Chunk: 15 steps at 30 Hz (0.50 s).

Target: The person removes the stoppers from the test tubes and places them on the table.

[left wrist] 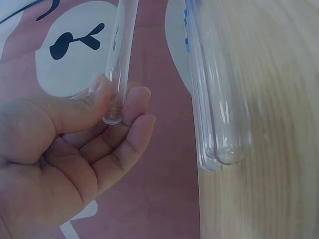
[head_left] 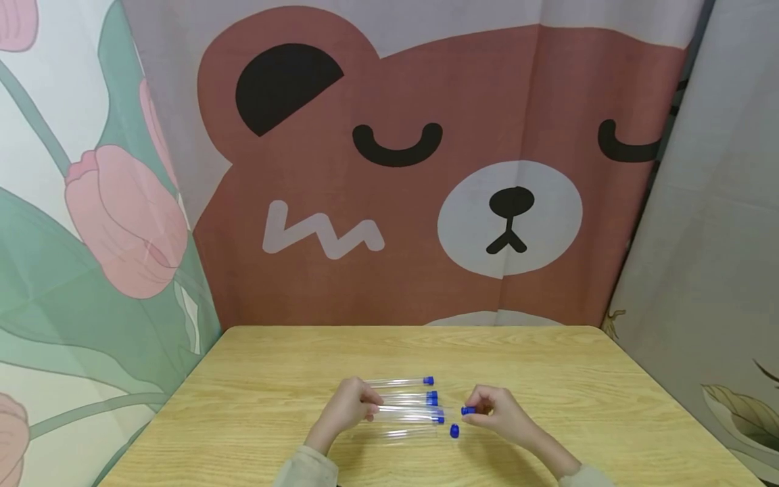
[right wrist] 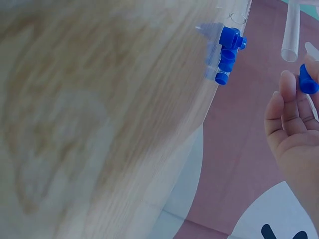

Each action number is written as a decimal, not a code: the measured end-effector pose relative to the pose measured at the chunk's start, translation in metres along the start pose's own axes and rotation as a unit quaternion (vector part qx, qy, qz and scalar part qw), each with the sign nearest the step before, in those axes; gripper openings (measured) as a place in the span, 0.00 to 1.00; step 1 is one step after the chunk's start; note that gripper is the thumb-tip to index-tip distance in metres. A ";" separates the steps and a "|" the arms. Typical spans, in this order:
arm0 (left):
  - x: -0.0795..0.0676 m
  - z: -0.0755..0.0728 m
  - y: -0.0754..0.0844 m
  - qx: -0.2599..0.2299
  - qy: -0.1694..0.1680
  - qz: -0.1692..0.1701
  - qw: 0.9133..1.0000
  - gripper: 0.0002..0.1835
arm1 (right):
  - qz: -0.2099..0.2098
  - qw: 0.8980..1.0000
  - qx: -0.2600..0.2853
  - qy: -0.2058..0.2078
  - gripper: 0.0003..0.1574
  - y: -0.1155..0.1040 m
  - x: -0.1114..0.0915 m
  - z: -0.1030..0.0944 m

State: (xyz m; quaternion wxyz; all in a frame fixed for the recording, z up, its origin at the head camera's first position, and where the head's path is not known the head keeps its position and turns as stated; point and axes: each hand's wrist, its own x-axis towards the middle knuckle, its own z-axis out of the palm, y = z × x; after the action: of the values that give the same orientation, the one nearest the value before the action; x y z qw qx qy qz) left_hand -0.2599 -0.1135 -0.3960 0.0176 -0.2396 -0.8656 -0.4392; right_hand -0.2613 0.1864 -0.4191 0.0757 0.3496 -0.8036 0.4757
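My left hand (head_left: 349, 408) pinches a clear test tube (left wrist: 121, 59) by its rounded end, holding it above the table. Its open mouth shows in the right wrist view and points toward my right hand (head_left: 498, 414). Between thumb and fingertips, that hand grips a blue cap (right wrist: 308, 82), a short gap away from the mouth. Beneath the held tube lie several test tubes (left wrist: 227, 114), some with blue caps (head_left: 429, 381) on their right ends. The nearest tube (head_left: 408, 434) has no cap, and a loose blue cap (head_left: 454, 431) stands just beyond its right end.
The wooden table (head_left: 255, 379) reaches back to a curtain (head_left: 304, 284) printed with a bear. A flower-print curtain (head_left: 122, 325) hangs at the left and a pale curtain (head_left: 681, 270) at the right.
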 end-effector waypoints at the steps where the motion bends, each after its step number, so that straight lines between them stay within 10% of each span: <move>1: 0.000 0.000 -0.001 0.002 0.001 0.003 1.000 0.04 | -0.001 1.000 0.002 0.000 0.07 0.000 0.000 0.000; 15: 0.000 0.000 -0.007 0.020 0.012 0.000 1.000 0.04 | -0.026 0.999 0.033 -0.016 0.07 0.004 -0.001 0.000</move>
State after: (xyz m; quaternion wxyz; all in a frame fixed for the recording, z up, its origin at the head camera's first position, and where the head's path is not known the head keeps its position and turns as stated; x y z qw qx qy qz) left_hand -0.2627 -0.1170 -0.4017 0.0328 -0.2341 -0.8741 -0.4243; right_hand -0.2633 0.1879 -0.4225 0.0635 0.3807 -0.7793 0.4937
